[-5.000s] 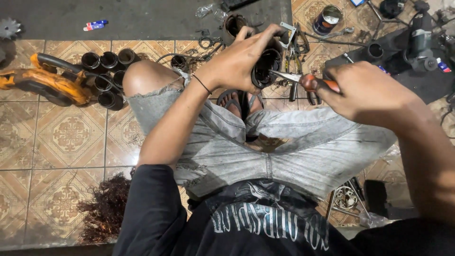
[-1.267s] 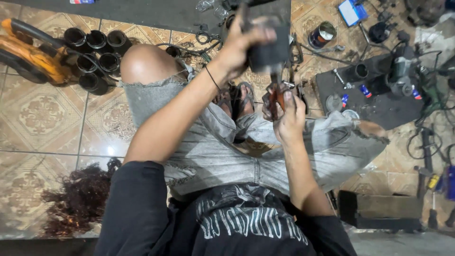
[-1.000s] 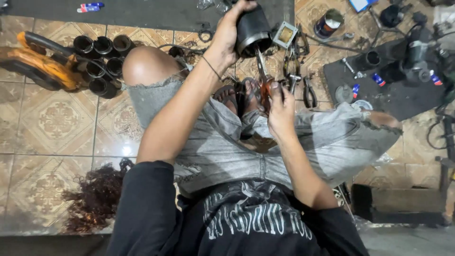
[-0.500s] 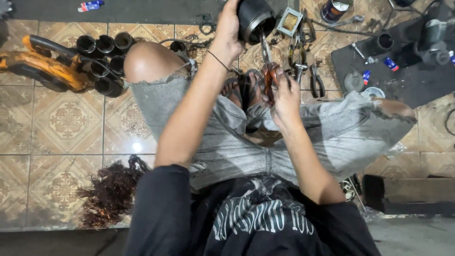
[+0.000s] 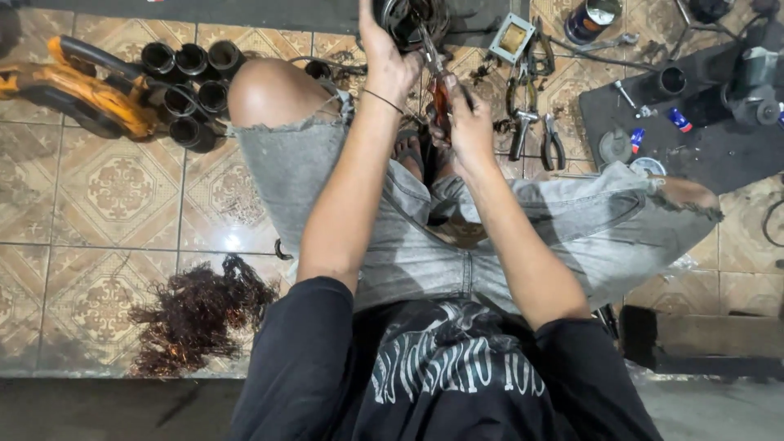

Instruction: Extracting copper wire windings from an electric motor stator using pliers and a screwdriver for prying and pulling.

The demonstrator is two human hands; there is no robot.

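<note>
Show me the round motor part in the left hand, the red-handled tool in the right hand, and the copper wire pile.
Round motor part [image 5: 406, 18]: head view, on its dark rim.
Red-handled tool [image 5: 439, 91]: head view, on its red handle above the fingers.
Copper wire pile [image 5: 196, 314]: head view, middle of the tangle on the tiles.

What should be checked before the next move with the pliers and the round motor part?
1. Left hand grips the round motor part: ok, though the part is cut off by the top edge.
2. Right hand holds the pliers: ok.
3. Pliers tip reaches into the part: ok; what it grips, cannot tell.
4. Spare pliers on the floor, apart from the hands: ok.
5. Pile of copper wire lies beside the left leg, away from the work: ok.
</note>
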